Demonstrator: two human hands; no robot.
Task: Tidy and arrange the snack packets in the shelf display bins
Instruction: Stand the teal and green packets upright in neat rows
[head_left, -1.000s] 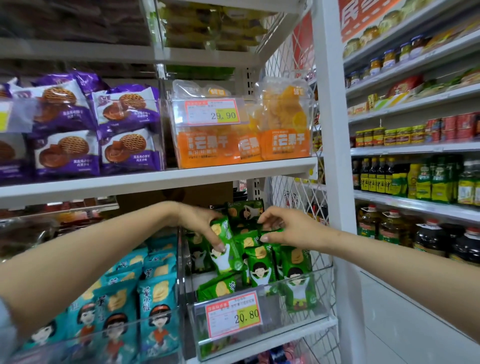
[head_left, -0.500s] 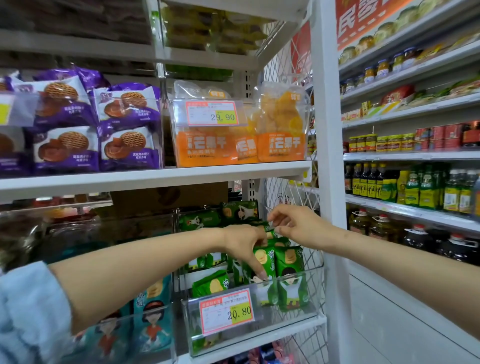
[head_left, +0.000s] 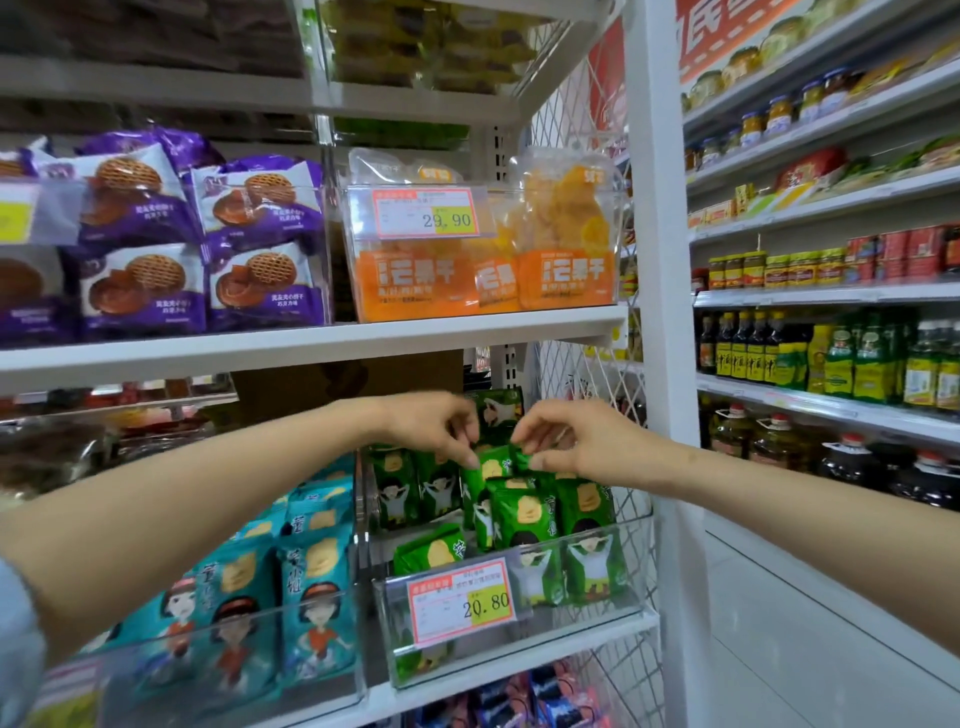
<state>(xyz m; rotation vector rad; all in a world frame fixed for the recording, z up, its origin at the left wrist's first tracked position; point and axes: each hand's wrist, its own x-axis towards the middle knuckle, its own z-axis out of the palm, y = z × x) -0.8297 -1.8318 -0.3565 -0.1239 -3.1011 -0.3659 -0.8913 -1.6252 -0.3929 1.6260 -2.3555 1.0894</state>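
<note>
Several green snack packets (head_left: 524, 512) stand in a clear display bin (head_left: 582, 618) on the lower shelf, behind a 20.80 price tag. My left hand (head_left: 434, 426) pinches the top left corner of one upright green packet (head_left: 488, 467) at the middle of the bin. My right hand (head_left: 576, 441) pinches the same packet's top right corner. One green packet (head_left: 428, 551) lies tilted low at the bin's front left. Both forearms reach in from the bottom corners.
A clear bin of teal snack packets (head_left: 306, 577) stands to the left. Above are purple biscuit packs (head_left: 260, 244) and orange dried-fruit bags (head_left: 566, 249). A white wire mesh side panel (head_left: 631, 525) and white post (head_left: 657, 260) bound the right. Bottles (head_left: 831, 364) fill the far shelves.
My left hand rose from the front packets to the top of the middle packet, next to my right hand. Both hands now pinch its top corners.
</note>
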